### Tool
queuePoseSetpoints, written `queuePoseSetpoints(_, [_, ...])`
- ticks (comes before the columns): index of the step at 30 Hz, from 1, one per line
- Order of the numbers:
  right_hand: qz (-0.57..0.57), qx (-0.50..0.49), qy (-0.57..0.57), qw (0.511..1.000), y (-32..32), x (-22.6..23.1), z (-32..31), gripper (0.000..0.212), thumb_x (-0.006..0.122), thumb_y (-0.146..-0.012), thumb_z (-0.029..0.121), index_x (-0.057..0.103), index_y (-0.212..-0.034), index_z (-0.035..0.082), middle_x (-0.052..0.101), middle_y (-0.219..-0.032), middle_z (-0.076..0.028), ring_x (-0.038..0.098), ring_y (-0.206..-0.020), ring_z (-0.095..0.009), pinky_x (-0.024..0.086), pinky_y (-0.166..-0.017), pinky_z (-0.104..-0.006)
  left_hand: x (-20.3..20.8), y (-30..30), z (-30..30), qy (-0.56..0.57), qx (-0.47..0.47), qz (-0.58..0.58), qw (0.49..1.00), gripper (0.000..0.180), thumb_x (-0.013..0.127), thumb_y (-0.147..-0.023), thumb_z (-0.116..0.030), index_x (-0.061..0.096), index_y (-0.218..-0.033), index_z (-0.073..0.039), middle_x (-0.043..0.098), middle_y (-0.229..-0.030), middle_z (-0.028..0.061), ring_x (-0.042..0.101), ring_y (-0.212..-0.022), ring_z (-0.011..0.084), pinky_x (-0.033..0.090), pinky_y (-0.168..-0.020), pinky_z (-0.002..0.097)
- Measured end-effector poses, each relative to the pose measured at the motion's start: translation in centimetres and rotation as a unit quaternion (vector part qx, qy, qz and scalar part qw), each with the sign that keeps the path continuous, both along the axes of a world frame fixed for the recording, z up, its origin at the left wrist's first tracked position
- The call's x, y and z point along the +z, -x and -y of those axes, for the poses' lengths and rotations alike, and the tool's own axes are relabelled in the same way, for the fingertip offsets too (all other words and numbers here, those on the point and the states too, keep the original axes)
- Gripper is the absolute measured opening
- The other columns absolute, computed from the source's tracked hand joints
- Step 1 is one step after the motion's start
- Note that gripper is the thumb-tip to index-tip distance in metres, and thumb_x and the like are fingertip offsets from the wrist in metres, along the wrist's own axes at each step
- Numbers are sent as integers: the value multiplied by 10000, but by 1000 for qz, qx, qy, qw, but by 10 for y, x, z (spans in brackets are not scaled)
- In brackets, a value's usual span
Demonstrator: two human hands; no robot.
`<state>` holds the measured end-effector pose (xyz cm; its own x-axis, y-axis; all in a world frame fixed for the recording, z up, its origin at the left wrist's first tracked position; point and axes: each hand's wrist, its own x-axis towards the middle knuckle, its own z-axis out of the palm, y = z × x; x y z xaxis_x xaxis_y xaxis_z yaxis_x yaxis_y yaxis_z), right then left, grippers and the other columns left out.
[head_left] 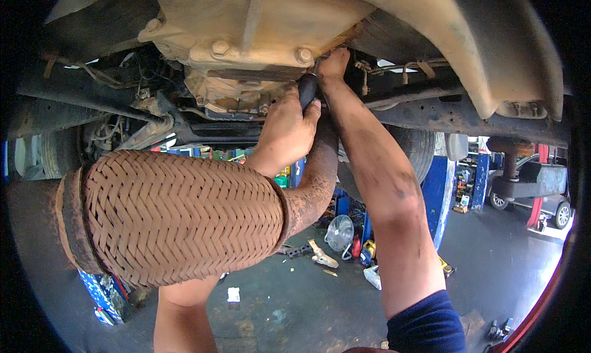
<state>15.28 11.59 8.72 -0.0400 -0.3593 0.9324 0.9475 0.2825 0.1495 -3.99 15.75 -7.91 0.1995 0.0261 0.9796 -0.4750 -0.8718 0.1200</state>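
Note:
Above me is the tan, dusty underside of a car, with a large bolted metal housing [246, 20]. My left hand [286, 128] is raised behind the exhaust pipe and wrapped round the black handle of a tool [308, 89]. Its thin metal end runs up beside the housing's edge; the tip is hidden, so its kind is unclear. Just to the right, my right hand [335, 63] is closed against the housing's rear edge, and what its fingers hold is out of sight. The rusty exhaust pipe [323, 174] with its braided flex section [184, 217] crosses in front of my left forearm.
A curved tan panel [455, 39] hangs at the upper right. Tyres [415, 150] flank the underbody. Blue lift posts [437, 193] stand beyond. Down on the floor are a fan [340, 233], several bottles [367, 252] and a white scrap [233, 294]. Another car [535, 202] is parked at right.

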Motion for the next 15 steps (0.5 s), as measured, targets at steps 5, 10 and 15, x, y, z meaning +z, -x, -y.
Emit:
queuePoseSetpoints(5, [-9,-13,16,1000,38,-51,35,267,595,-1004,159,680,-1202,1,727,-1056,-99,640,-923,-219,523,-834,-374,3,-4,4,25,16,-25,999,433,622,-1004,-322,597,-1226,49,696,-1058,336,663,-1075,499,498,-936,517])
queuePoseSetpoints(10, [-19,229,186,955,74,-93,54,327,621,-969,119,633,-1281,19,704,-1131,-122,648,-1010,-231,536,-888,-363,-1,-16,8,28,10,-23,999,494,602,-992,-324,545,-1260,88,669,-1108,379,618,-1144,542,479,-977,546])
queuePoseSetpoints(15, [33,-417,189,888,98,-79,63,334,670,-855,120,706,-1170,16,738,-1115,-174,701,-1018,-343,561,-912,-410,-8,-23,7,19,-145,2,989,529,669,-943,-216,490,-1353,66,643,-1210,290,626,-1134,389,489,-1005,433])
